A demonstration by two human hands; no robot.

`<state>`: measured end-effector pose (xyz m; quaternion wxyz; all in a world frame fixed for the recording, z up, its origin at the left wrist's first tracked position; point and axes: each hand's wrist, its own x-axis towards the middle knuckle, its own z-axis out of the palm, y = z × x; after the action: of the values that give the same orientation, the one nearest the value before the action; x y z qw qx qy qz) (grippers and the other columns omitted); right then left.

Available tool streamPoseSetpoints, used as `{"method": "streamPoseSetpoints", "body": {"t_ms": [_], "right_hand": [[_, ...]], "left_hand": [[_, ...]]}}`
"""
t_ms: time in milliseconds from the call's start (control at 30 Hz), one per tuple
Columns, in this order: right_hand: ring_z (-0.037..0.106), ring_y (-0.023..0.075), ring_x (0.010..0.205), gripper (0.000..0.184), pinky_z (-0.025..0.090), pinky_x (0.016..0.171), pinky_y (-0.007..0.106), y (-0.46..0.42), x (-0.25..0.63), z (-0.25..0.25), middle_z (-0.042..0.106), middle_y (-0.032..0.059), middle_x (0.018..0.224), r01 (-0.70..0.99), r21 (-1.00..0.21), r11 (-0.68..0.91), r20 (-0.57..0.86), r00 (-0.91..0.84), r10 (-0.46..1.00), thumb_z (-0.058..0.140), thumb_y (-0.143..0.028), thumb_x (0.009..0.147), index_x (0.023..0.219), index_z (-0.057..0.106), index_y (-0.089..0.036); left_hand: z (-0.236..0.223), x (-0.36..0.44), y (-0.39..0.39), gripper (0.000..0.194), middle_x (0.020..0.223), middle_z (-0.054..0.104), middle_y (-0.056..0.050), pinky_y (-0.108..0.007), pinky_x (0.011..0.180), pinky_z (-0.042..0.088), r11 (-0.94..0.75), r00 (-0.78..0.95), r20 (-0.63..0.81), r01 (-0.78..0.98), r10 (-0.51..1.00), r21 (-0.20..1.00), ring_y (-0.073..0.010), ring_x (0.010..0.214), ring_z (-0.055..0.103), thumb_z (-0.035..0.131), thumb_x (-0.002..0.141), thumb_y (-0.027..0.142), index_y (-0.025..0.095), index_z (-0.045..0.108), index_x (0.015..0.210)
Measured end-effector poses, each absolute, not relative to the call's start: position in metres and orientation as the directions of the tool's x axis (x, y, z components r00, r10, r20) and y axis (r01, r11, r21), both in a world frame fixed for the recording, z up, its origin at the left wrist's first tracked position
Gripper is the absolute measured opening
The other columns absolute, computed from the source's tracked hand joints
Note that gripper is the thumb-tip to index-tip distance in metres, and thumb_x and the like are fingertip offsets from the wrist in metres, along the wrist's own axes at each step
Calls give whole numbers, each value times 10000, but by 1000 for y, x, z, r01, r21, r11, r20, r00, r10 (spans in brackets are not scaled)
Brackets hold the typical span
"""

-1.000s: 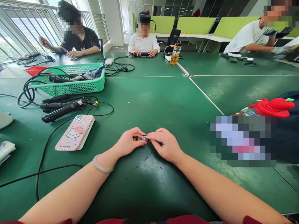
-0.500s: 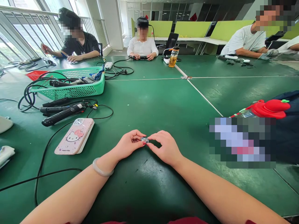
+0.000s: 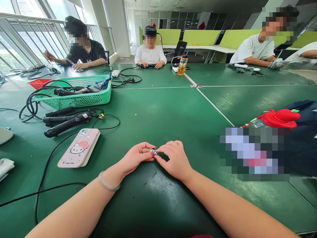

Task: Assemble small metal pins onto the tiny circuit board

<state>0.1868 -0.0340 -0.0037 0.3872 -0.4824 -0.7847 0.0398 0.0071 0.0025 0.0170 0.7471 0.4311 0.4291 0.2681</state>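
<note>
Two bare hands work on one small piece above the near part of the tabletop (image 3: 160, 122), about midway between its left and right sides as the view shows them. Going left to right, a pink Hello Kitty phone case (image 3: 79, 148) lies nearer the left side, apart from the hands, with the green basket (image 3: 74, 101) farther back.

The left hand (image 3: 133, 159) comes in from the near left, a pale bangle (image 3: 109, 185) at its wrist; its thumb and fingers are drawn narrow, pinching the small black-and-white piece (image 3: 153, 152). What that piece is exactly is too small to tell. It sits between the two sets of fingertips, toward the near edge rather than the far one.

The right hand (image 3: 177, 160) reaches in from the near right, knuckles arched, thumb and forefinger curved into a loop whose tips meet at the piece's right end — whether they grip it or only touch it, I cannot tell.

As for progress, the piece has been picked up and is in the fingers — setting it down or letting go remains undone. Whether anything on it has been altered or finished does not show.
</note>
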Motion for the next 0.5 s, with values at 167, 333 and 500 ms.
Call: {"method": "streamPoseSetpoints", "body": {"t_ms": [167,333,500], "right_hand": [[546,152,807,108,283,859,375,-36,184,-2,685,-13,801,759,-410,506,573,-218,790,640,-288,837,778,620,-200],[553,173,866,133,268,917,403,-35,182,-4,693,4,878,770,-412,487,537,-227,812,656,-342,834,835,628,-212],[563,205,908,288,314,906,409,-27,192,-10,690,42,970,762,-450,466,528,-194,826,667,-426,818,1027,637,-230]], "left_hand": [[16,8,0,450,786,689,-11,-212,781,522,498,499,-410,-51,763,866,-76,743,638,808,656,347,140,613,1005],[14,9,0,418,853,712,-52,-226,799,527,488,495,-394,-71,775,870,-110,808,666,803,667,324,130,611,983],[10,1,11,397,1081,687,-97,-297,899,520,355,359,-294,-114,886,928,-157,936,670,767,692,325,144,596,1001]]}}
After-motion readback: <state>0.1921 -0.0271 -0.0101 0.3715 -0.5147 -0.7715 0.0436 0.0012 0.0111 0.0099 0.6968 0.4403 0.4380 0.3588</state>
